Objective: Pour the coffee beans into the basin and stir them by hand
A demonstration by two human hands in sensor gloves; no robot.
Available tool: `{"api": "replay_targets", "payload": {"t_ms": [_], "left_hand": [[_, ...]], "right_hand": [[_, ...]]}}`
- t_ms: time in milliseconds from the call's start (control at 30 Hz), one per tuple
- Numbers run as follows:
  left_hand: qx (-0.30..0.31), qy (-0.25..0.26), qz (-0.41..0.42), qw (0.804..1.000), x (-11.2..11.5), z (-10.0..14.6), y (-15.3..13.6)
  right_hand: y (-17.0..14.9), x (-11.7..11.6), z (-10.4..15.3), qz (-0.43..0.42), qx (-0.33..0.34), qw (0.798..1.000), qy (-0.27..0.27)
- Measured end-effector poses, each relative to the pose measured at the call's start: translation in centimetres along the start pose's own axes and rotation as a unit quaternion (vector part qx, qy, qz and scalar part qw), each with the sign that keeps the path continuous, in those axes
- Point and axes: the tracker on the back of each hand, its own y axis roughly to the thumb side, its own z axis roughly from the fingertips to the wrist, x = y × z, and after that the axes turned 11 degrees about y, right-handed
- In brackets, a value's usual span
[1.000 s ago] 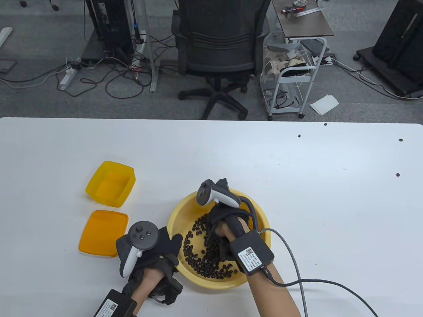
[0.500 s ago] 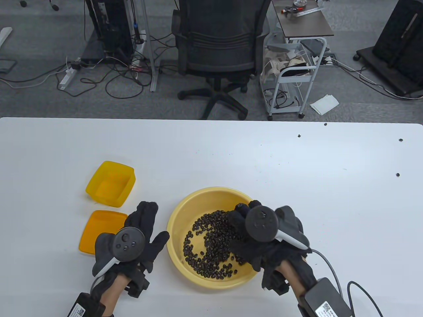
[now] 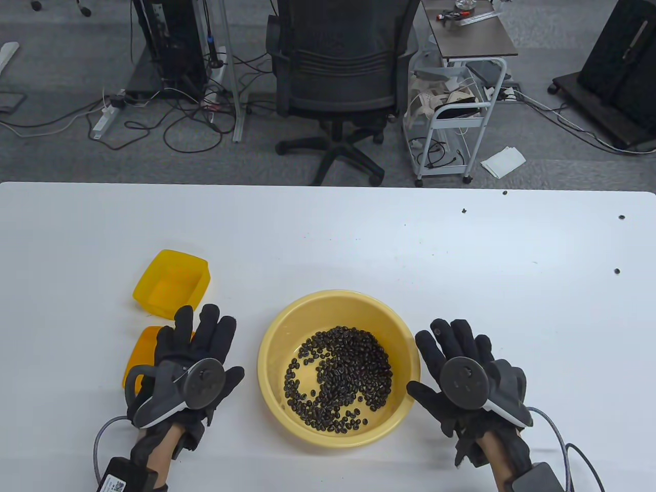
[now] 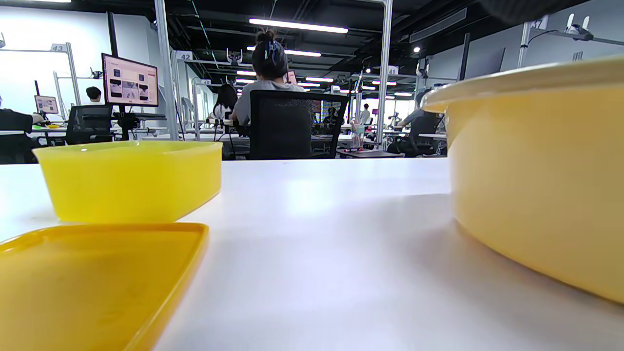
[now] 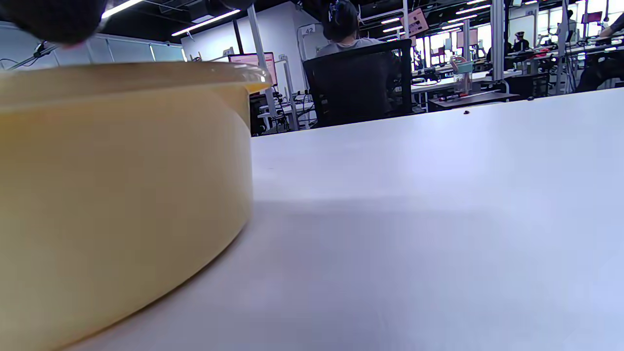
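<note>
A pale yellow basin [image 3: 274, 353] stands on the white table near its front edge, with several dark coffee beans [image 3: 341, 379] spread over its bottom. My left hand [image 3: 197, 341] lies flat on the table to the basin's left, fingers straight, partly over the orange lid [image 3: 137, 353]. My right hand [image 3: 456, 343] lies flat to the basin's right, fingers straight. Neither hand holds anything. The basin's wall fills the right of the left wrist view [image 4: 536, 185] and the left of the right wrist view [image 5: 122, 195].
An empty yellow box [image 3: 171, 284] [image 4: 129, 178] sits behind the orange lid [image 4: 92, 282]. A few stray beans [image 3: 617, 271] lie at the far right of the table. An office chair [image 3: 338, 77] and a cart [image 3: 456, 102] stand beyond the far edge.
My right hand has come out of the basin and moved right onto the table. My left hand let go of the basin's rim and slid left. Both now lie flat.
</note>
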Motion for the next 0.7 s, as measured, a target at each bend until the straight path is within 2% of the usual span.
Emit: {"api": "replay_targets", "payload": {"t_ms": [333,700], "left_hand": [[0.009,-0.001,0.018,1.000,-0.29,0.37,0.26],[0.017,-0.005,0.028,0.999,-0.16,0.35,0.48]], "right_hand": [[0.59,0.21,0.78,0.008,0.007,1.000,-0.006],[0.51,-0.19,0.57,-0.006,0.010,1.000,0.019]]}}
